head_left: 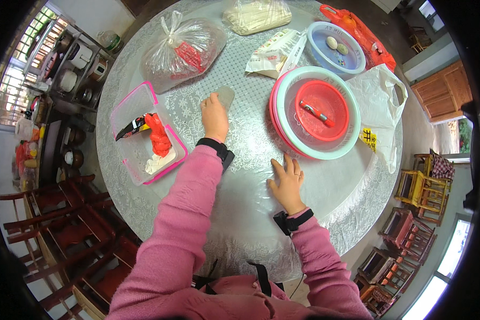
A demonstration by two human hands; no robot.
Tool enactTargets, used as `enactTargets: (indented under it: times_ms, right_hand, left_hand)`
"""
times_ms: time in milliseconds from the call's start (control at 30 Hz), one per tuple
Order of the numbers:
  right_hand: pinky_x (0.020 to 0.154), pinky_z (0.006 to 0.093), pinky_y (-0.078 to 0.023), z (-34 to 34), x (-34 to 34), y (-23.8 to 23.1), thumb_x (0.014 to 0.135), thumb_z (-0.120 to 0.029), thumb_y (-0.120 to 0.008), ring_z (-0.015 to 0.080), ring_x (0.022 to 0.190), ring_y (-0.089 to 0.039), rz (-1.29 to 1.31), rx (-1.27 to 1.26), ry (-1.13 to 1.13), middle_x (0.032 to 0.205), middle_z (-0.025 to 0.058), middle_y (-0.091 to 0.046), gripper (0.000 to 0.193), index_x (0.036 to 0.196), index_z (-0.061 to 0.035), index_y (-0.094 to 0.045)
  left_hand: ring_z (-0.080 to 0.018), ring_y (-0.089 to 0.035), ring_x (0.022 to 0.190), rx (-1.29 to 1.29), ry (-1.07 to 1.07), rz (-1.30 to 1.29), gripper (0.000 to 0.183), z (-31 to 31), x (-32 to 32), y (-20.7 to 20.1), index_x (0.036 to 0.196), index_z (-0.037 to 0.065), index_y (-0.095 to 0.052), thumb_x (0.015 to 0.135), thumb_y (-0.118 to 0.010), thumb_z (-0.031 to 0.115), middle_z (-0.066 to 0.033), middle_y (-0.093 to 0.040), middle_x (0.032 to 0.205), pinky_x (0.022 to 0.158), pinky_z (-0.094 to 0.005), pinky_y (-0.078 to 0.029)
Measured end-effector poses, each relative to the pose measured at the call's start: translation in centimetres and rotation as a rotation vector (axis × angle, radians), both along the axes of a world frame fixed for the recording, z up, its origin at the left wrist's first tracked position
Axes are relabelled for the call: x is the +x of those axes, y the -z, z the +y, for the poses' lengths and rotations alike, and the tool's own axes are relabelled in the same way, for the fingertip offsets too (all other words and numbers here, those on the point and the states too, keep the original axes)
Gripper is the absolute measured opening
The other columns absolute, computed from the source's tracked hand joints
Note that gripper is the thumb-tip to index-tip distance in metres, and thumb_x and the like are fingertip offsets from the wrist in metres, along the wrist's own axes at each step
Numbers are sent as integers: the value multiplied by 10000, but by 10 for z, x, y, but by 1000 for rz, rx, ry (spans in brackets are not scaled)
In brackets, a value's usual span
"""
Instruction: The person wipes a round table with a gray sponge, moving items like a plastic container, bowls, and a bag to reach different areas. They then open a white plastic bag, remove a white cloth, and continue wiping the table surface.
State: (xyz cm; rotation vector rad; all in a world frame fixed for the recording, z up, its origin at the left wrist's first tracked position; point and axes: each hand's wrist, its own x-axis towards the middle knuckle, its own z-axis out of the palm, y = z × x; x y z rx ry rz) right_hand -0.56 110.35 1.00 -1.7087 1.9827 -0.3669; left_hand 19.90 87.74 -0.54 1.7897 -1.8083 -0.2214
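My left hand (215,117) reaches across the table with its fingers curled together at the edge of a small grey, rounded flat thing (226,97). What that thing is I cannot make out. My right hand (288,186) rests on the plastic table cover, fingers spread and nothing in them. Just beyond it stand stacked basins, a pale green one (352,125) with a smaller red bowl (306,90) inside. A red-and-grey tube-like item (317,113) lies in that bowl. Left of my left forearm sits a clear, pink-rimmed plastic box (177,146) holding a crumpled red bag (159,136) and a black packet (130,128).
A knotted clear plastic bag (170,64), a pack of pale sticks (257,16) and a printed paper bag (274,53) stand far back. A blue basin (317,45) holds two eggs. Red (357,32) and white (376,96) plastic bags lie at right. Wooden chairs (74,224) stand left.
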Motion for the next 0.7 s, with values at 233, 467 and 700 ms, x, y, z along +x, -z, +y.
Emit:
enactTargets:
  times_ms: [233, 467, 700]
  right_hand:
    - [1147, 727, -149, 3, 8, -5, 762, -248, -793, 470, 1496, -188, 44, 37, -14, 1638, 166, -240, 785, 1487, -256, -489]
    - [1152, 730, -128, 3, 10, -5, 757, -244, -792, 470, 1507, -169, 63, 45, -10, 1656, 164, -210, 819, 1507, -267, -463]
    - [1157, 722, -125, 3, 11, 0, 748, -240, -797, 460, 1511, -167, 68, 31, 1, 1655, 155, -217, 825, 1503, -279, -466]
  left_hand:
    - [-349, -617, 1123, -19, 1, -136, 285, -39, 0, 4, 1187, 62, -581, 908, -533, 32, -138, -701, 1117, 947, -473, -446]
    - [-387, -641, 1063, 31, 183, -14, 401, -52, -12, 1, 1178, 86, -592, 805, -714, 0, -162, -697, 1095, 899, -489, -486]
    - [-404, -641, 1061, 117, 414, 97, 408, -42, -34, -1, 1175, 73, -596, 800, -738, -4, -187, -691, 1103, 901, -472, -500]
